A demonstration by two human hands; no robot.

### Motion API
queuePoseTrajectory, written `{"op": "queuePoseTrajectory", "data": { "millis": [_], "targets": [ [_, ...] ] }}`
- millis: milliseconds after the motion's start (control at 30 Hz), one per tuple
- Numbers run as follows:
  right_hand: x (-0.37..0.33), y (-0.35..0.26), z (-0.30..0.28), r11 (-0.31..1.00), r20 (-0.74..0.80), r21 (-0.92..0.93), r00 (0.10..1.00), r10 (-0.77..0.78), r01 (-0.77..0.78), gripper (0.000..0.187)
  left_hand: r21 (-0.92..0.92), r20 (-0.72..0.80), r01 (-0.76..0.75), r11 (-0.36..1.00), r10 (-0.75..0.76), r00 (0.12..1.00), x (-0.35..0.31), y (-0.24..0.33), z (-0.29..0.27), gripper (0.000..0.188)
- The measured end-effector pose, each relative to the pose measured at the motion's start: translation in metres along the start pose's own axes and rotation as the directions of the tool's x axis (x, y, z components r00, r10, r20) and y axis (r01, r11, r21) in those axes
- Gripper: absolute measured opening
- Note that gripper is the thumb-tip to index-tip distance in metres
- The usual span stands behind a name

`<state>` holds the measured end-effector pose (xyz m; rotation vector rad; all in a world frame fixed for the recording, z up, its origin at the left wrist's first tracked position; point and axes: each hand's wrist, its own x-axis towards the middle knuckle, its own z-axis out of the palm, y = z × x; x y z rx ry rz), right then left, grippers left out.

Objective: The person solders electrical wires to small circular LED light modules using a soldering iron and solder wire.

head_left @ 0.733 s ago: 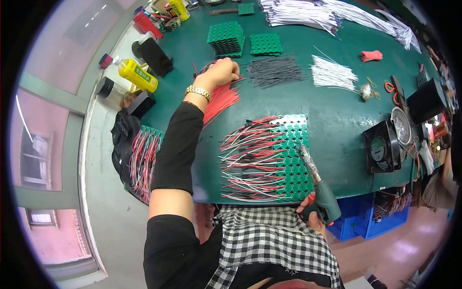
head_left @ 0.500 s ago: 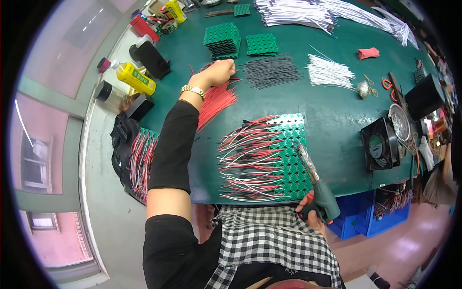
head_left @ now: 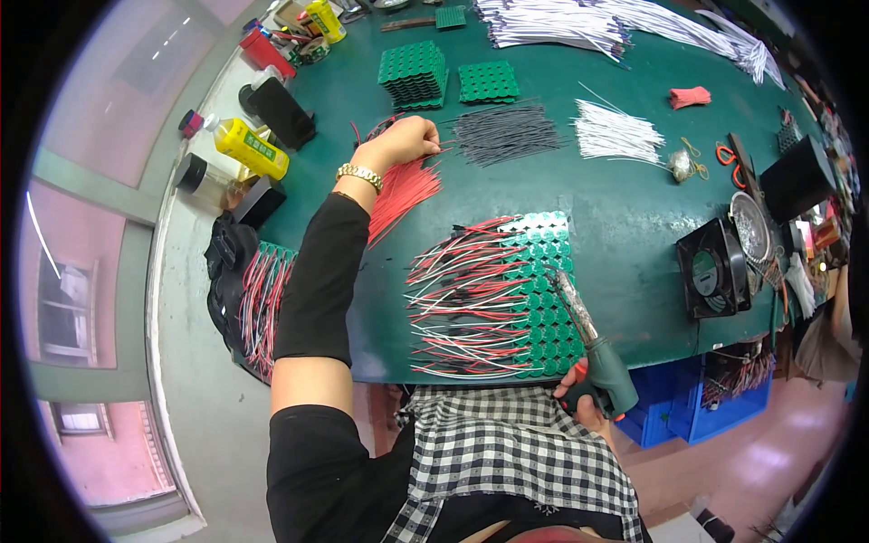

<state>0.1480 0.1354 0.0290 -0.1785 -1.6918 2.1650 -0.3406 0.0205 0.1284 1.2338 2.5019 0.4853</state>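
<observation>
My left hand (head_left: 405,142) reaches over the upper end of a pile of red wires (head_left: 398,204), its fingers pinched together. Thin red ends poke out beside the fingertips; how many wires are pinched is hidden. In my right hand (head_left: 579,391), at the table's front edge, is a green soldering gun (head_left: 611,376) with its metal barrel pointing up and away. The barrel's tip hovers over or rests on a green circuit board panel (head_left: 546,312); I cannot tell which. Red, white and black wires (head_left: 462,308) fan out leftward from this panel.
Black wires (head_left: 507,134) and white wires (head_left: 618,132) lie in bundles beyond the panel. Stacked green boards (head_left: 412,74) stand farther back. A small black fan (head_left: 711,271) and orange-handled scissors (head_left: 727,156) are at right. Bottles, one yellow (head_left: 252,149), line the left ledge.
My left hand has shifted slightly left at the red wires, fingers still pinched. The whole view has slid a little; the soldering gun stays in nearly the same place over the panel.
</observation>
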Motion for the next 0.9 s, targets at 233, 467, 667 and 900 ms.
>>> {"op": "queuePoseTrajectory", "data": {
  "millis": [233, 467, 667, 900],
  "targets": [
    [-0.001, 0.002, 0.000, 1.000, -0.053, 0.018, 0.999, -0.002, 0.003, 0.060, 0.015, -0.387, -0.154, 0.988, 0.148, 0.910, 0.010, -0.002, 0.014, 0.011],
    [-0.003, 0.001, 0.002, 0.999, -0.013, 0.021, 1.000, 0.027, -0.027, 0.060, -0.293, -0.847, -0.525, 0.799, 0.038, 0.531, -0.002, 0.014, -0.006, 0.010],
    [-0.004, -0.005, 0.001, 1.000, 0.014, 0.000, 1.000, 0.013, -0.013, 0.060, -0.142, -0.816, -0.531, 0.835, 0.205, 0.541, -0.053, 0.096, -0.017, 0.010],
    [0.001, -0.004, -0.001, 0.996, -0.009, -0.092, 1.000, 0.008, -0.009, 0.065, -0.133, -0.436, -0.463, 0.876, 0.368, 0.821, -0.126, 0.172, 0.054, 0.005]
  ]
}}
